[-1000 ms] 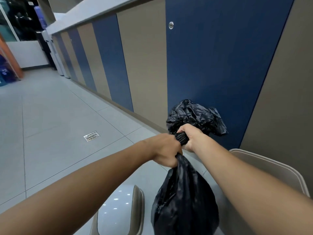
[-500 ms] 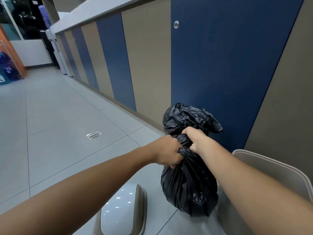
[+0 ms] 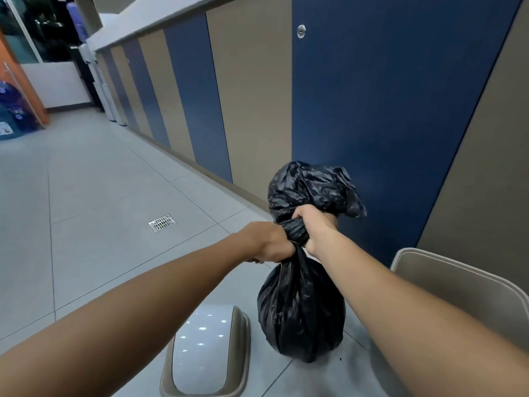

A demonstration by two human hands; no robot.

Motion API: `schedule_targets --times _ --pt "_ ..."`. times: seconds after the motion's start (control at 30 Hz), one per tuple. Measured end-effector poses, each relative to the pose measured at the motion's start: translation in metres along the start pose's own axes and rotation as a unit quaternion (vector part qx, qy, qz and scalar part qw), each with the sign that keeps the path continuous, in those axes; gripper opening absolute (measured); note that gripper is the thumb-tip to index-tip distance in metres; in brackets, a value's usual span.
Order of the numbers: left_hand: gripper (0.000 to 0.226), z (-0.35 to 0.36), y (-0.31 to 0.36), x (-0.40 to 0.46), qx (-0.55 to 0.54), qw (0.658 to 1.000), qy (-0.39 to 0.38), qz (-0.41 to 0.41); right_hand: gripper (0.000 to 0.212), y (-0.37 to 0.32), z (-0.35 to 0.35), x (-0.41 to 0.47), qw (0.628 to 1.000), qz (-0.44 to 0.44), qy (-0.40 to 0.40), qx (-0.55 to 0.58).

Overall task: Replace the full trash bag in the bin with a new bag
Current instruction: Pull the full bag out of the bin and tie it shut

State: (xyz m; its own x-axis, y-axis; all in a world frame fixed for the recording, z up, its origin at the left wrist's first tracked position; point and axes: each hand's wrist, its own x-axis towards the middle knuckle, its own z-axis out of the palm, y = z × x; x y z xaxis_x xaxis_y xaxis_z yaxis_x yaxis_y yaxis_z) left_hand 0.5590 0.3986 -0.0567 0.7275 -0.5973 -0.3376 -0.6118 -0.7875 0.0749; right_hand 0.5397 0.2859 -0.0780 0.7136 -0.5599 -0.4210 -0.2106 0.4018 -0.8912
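Out in front of me, above the tiled floor (image 3: pixel 86 196), hangs the full black trash bag (image 3: pixel 300 310), and both my hands are on its gathered neck. My left hand (image 3: pixel 269 243) has its grip curled tight round the twisted plastic just above the bulging body of the bag. My right hand (image 3: pixel 315 224) is fisted round the neck right above the left one, the two nearly touching, and the loose top of the bag billows out past its knuckles. The bag's rounded bottom sits low, near the floor; I cannot tell whether it touches the tiles or hangs just clear of them.

To the right of the bag stands the beige bin (image 3: pixel 458 282), its open rim showing behind my right forearm, so the bag is outside the bin. To the left of the bag, the bin's lid (image 3: pixel 206 356) lies on the floor, a beige frame with a glossy white flap. Farther out, a small metal floor drain (image 3: pixel 162 223) is set in the tiles. Blue and tan cabinet panels (image 3: pixel 372 110) run along the wall behind the bag, one with a round lock (image 3: pixel 301 31).
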Motion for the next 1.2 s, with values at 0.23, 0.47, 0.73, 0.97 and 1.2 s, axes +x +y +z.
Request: schedule_targets --times 0.23,0.47,0.73,0.97,1.2 --pt "0.034 -0.021 -0.006 0.007 -0.498 0.820 -0.266 -0.094 0.048 0.009 0.014 0.002 0.990 -0.090 0.112 -0.006" --pt "0.050 -0.004 -0.011 0.005 -0.669 0.705 -0.234 -0.029 0.025 0.013 0.002 0.017 0.983 -0.094 0.159 -0.001" --pt "0.046 0.008 0.003 0.002 -0.768 0.620 -0.100 -0.127 0.024 0.033 0.007 0.014 0.980 -0.041 0.064 0.185" --pt "0.049 0.012 0.006 -0.003 -0.861 0.506 -0.048 0.001 0.031 0.011 -0.001 0.003 0.930 0.024 -0.027 0.367" --pt "0.053 0.024 -0.003 -0.008 -0.886 0.456 -0.020 0.078 0.013 0.010 0.007 0.010 0.956 -0.056 0.093 0.273"
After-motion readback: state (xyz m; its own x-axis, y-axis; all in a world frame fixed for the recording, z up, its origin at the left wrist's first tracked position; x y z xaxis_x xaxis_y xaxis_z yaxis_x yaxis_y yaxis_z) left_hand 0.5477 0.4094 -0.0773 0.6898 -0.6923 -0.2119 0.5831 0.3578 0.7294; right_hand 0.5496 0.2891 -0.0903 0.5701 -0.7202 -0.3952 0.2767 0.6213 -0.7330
